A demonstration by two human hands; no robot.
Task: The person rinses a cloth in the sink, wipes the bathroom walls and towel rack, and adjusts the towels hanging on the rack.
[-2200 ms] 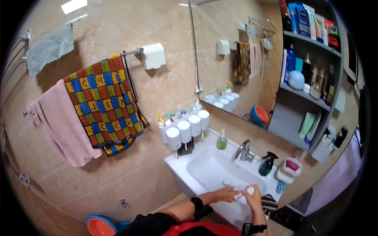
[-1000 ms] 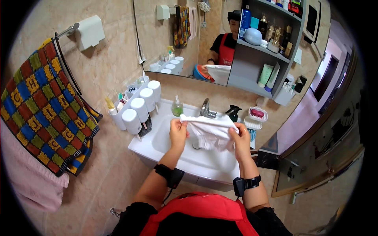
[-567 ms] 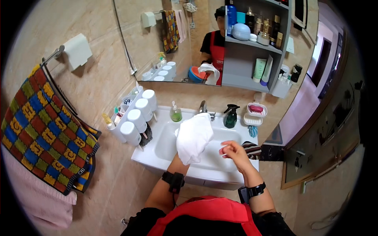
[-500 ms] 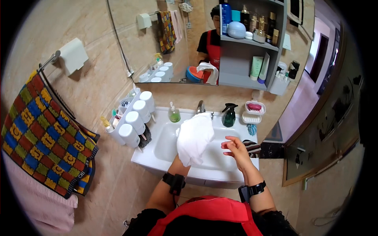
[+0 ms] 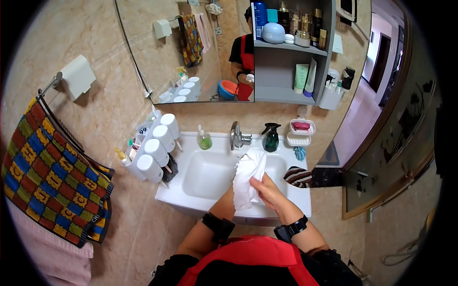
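Note:
A bunched white cloth (image 5: 249, 177) hangs over the front of the washbasin (image 5: 202, 178). It lies over my left hand (image 5: 230, 198), which carries it from beneath; the fingers are hidden, with only the wrist side showing. My right hand (image 5: 268, 191) grips the cloth's right edge, thumb on top and the other fingers partly behind it. Beyond the cloth stands a chrome faucet (image 5: 236, 137), with a green soap pump bottle (image 5: 204, 139) to its left and a dark green spray bottle (image 5: 271, 138) to its right.
A holder with white cups (image 5: 156, 151) hangs left of the basin. At right are a soap dish (image 5: 301, 127), a blue scrubber (image 5: 299, 153) and a striped cloth (image 5: 298, 177). A grey shelf (image 5: 291, 97) and a mirror (image 5: 191, 62) hang above; a checked towel (image 5: 57, 171) hangs at left.
My right hand has moved left and taken hold of the white cloth. The cloth has shifted slightly right and is more gathered, uncovering the faucet. The whole view has shifted a little.

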